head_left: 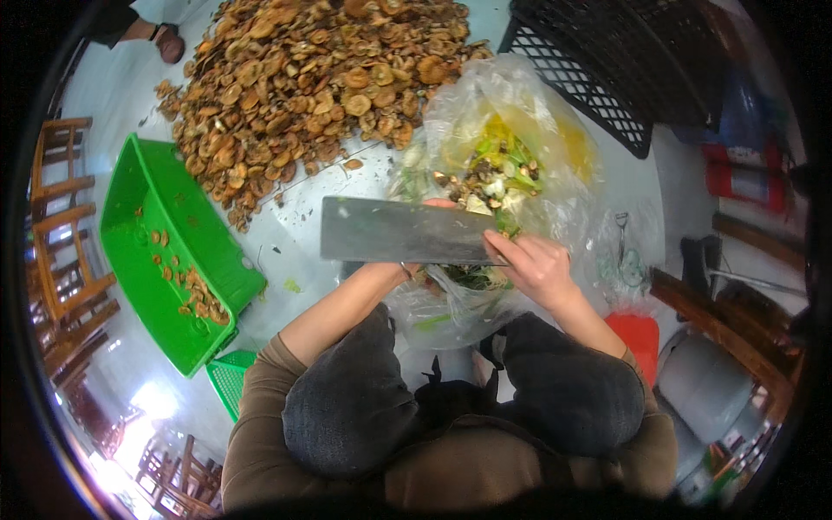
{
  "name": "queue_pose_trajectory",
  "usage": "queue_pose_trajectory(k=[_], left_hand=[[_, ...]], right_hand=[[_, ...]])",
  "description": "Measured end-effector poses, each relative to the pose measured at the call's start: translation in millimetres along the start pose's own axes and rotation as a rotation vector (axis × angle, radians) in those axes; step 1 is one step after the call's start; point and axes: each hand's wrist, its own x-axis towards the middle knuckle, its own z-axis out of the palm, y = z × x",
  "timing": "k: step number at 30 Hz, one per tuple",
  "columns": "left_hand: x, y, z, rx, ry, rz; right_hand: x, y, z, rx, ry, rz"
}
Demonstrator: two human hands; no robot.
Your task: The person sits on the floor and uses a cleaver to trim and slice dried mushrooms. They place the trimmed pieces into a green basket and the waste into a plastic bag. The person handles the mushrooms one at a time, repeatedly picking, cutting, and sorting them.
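Note:
My right hand [536,263] grips a cleaver [406,231] at its right end, thumb on the steel; its handle is out of sight. The broad rectangular blade lies across the view over my lap. Behind it, my left hand [441,203] is mostly hidden: some fingertips show above the blade and the wrist below, so what it holds cannot be told. Just beyond the blade, green and whitish vegetable scraps [497,188] with dark bits lie in a clear plastic bag [455,97]. More plastic film [448,318] with greens spreads between my knees.
A big heap of brown mushrooms [312,84] covers the floor ahead. At left, a green plastic tub [156,273] holds several mushrooms, near wooden chairs [62,214]. A black lattice crate [578,84] stands far right. Another person's foot [170,45] shows at upper left.

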Motion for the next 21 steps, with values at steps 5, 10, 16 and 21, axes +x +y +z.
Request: queue_pose_trajectory(k=[5, 10, 16, 21], left_hand=[[1.6, 0.4, 5.8, 0.315, 0.002, 0.053], [1.2, 1.3, 6.8, 0.214, 0.051, 0.053], [-1.9, 4.5, 8.9, 0.189, -0.041, 0.109], [12.1, -8.1, -8.7, 0.875, 0.087, 0.280]], right_hand=[[-3.1, -0.3, 2.8, 0.002, 0.034, -0.030], [-0.1, -3.5, 2.9, 0.005, 0.066, -0.027], [0.5, -4.2, 2.8, 0.005, 0.052, 0.003], [-10.6, 5.2, -1.6, -0.046, 0.031, 0.134]])
